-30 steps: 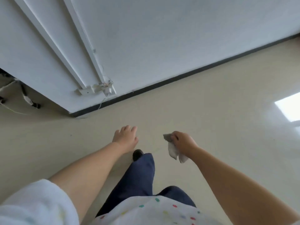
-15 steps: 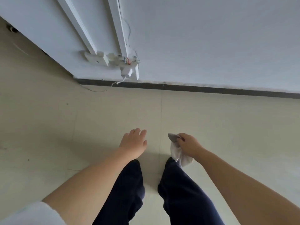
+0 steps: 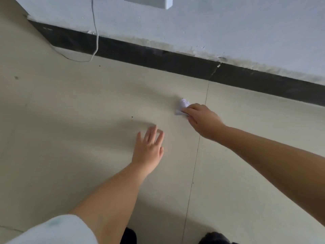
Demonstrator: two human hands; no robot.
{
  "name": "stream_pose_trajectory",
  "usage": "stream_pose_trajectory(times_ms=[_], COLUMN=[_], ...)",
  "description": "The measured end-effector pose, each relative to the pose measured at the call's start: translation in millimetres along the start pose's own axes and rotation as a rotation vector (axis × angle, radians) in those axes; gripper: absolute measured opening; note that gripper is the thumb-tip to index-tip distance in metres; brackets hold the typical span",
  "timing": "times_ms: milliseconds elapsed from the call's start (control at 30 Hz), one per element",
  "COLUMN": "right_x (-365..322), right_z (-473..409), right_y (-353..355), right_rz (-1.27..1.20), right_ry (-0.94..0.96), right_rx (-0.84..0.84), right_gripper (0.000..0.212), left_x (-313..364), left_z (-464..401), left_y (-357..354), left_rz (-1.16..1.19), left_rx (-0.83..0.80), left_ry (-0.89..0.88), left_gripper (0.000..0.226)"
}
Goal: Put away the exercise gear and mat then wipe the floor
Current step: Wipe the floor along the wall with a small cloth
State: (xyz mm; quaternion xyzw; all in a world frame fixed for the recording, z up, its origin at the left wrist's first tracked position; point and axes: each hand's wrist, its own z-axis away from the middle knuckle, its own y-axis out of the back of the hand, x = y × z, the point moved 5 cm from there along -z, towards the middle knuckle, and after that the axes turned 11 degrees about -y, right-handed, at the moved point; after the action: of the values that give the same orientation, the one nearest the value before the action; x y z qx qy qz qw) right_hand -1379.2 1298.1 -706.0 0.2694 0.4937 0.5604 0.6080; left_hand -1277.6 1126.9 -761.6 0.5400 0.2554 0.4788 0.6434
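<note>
A small crumpled white wipe (image 3: 182, 105) lies against the beige tiled floor (image 3: 70, 120) close to the wall. My right hand (image 3: 202, 119) grips the wipe's near side and holds it down on the floor. My left hand (image 3: 149, 148) hovers just above the floor with its fingers straight and spread, holding nothing. It sits to the left of the right hand and nearer to me. No exercise gear or mat is in view.
A black skirting board (image 3: 175, 60) runs along the foot of the white wall (image 3: 228, 23). A thin white cable (image 3: 95, 32) hangs down the wall and loops onto the floor at the left. A white wall box (image 3: 158, 1) shows at the top. My dark shoes (image 3: 214, 239) are at the bottom edge.
I have bent down much closer to the floor. My right hand has gone forward and brought the wipe down onto the floor. My left hand has spread its fingers low over the tiles.
</note>
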Motion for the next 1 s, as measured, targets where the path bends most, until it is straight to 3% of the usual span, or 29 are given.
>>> stream_pose_trajectory(times_ms=[67,200,333,367,500,600,733,867,1000], right_x=[-7.9,-10.7,-0.9,4.4,10.9,-10.9,-40.7,-53.0,-35.0], right_z=[6.5,63.9,89.0,75.1,-27.6,-87.9,-98.2,3.9,146.8], right_y=[-32.9,-101.3,-119.4,-114.8,-66.8,-42.6,-48.3,-100.7,-160.4], right_rz=[0.060,0.224,0.372,0.402,0.384,0.464,0.386,0.371,0.547], right_ry=[0.114,0.241,0.618,0.636,0.336,0.248,0.103,0.411,0.832], right_rx=[-0.030,-0.090,-0.182,-0.191,-0.125,-0.136,-0.173,-0.218,-0.322], right_gripper=[0.037,0.059,0.060,0.058,0.072,0.064,0.066,0.075,0.066], left_x=[-10.3,-19.1,-19.9,-19.7,-18.1,-16.4,-18.8,-40.1,-36.7], left_z=[7.9,19.3,20.0,20.8,18.5,17.1,12.4,14.9,10.6], left_y=[-15.7,-26.4,-31.2,-31.9,-27.0,-17.2,8.3,30.9,28.2], left_rz=[0.021,0.021,-0.025,-0.028,-0.040,-0.035,0.049,0.151,0.110], left_rx=[0.106,0.102,0.110,0.119,0.155,0.178,0.244,0.404,0.353], left_ry=[-0.023,-0.062,-0.073,-0.068,-0.048,-0.040,-0.028,0.094,0.030], left_gripper=[0.051,0.057,0.059,0.060,0.061,0.058,0.053,0.047,0.049])
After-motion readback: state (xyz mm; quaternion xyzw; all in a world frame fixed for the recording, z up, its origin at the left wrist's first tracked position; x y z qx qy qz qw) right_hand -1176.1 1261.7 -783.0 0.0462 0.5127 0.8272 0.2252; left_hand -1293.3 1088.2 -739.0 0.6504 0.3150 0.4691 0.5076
